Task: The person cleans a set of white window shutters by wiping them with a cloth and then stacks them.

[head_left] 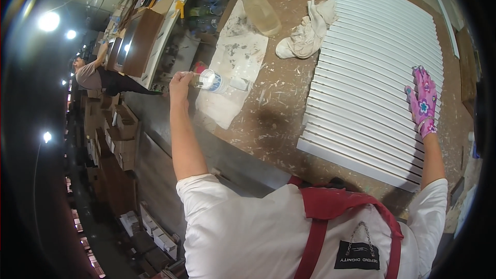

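My bare left hand [181, 85] is closed in a pinch at the rim of a small white and blue cup [213, 81]. What its fingertips hold there looks thin and pale, and I cannot make out its kind. The cup stands on a paint-stained white cloth [232, 54] at the table's left edge. My right hand [425, 101], in a pink flowered glove, lies flat with fingers stretched on the right side of a stack of white slats [369, 82]. The slats lie side by side in a long row across the table.
A crumpled off-white rag [305, 33] lies against the slats' left side. A capped bottle of pale yellowish liquid [258, 10] stands at the back left. The brown worktable [279, 106] has white paint flecks. Another person [95, 77] works far left, near cardboard boxes [124, 137].
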Demonstrator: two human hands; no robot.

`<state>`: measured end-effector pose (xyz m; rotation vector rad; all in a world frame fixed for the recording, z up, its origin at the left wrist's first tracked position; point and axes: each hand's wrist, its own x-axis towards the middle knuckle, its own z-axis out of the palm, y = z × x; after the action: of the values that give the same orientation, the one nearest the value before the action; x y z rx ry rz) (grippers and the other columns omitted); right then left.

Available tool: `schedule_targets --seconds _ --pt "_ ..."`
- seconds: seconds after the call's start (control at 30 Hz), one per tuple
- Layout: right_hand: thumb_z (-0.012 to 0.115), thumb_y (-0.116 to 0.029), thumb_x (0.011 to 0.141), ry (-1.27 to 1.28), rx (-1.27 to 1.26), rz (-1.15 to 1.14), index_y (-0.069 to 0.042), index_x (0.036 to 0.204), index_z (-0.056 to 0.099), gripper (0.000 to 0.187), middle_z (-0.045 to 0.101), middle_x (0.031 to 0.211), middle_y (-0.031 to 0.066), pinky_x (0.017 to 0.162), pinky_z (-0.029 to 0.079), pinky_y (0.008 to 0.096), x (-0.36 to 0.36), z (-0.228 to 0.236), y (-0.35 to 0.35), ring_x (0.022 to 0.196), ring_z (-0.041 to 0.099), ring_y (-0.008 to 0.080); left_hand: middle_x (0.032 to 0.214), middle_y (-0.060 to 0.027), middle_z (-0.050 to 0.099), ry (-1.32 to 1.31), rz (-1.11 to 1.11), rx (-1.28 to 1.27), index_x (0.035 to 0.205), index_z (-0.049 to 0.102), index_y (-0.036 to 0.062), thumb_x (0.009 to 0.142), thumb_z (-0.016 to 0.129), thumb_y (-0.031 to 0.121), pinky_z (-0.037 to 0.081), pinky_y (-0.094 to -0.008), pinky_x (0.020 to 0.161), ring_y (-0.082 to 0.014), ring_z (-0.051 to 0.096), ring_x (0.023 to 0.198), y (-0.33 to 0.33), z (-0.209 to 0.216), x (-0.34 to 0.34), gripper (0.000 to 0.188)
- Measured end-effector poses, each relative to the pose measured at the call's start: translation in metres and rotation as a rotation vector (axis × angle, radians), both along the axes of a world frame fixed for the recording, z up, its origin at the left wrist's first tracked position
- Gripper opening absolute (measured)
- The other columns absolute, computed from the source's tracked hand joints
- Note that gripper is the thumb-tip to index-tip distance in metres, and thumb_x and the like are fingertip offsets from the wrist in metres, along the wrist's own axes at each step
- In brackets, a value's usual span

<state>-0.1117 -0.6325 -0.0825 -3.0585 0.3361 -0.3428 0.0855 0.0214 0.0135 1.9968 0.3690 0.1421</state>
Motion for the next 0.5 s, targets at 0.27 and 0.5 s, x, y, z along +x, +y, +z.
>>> schedule_targets --seconds 0.27,0.5 --pt "0.057 -0.030 0.091 -0.017 -0.006 0.020 -0.012 0.144 0.040 0.058 0.037 0.149 0.0126 0.115 0.020 0.0451 0.003 -0.003 0.005 0.138 0.031 0.0306 0.072 0.0075 0.060 -0.001 -0.013 -0.100 0.078 0.063 0.0150 0.085 0.068 0.013 0.031 -0.0168 0.052 -0.0002 0.047 0.061 0.006 -0.005 0.000 0.008" --pt "0.062 -0.030 0.085 -0.093 0.036 0.032 -0.007 0.135 0.049 0.056 0.047 0.138 0.0179 0.109 0.031 0.0451 -0.002 0.016 0.010 0.128 0.041 0.0350 0.076 0.0042 0.056 -0.134 -0.161 -0.301 0.088 0.061 0.0108 0.089 0.063 0.010 0.034 -0.0184 0.051 -0.0030 0.048 0.065 -0.060 0.003 0.005 0.002"
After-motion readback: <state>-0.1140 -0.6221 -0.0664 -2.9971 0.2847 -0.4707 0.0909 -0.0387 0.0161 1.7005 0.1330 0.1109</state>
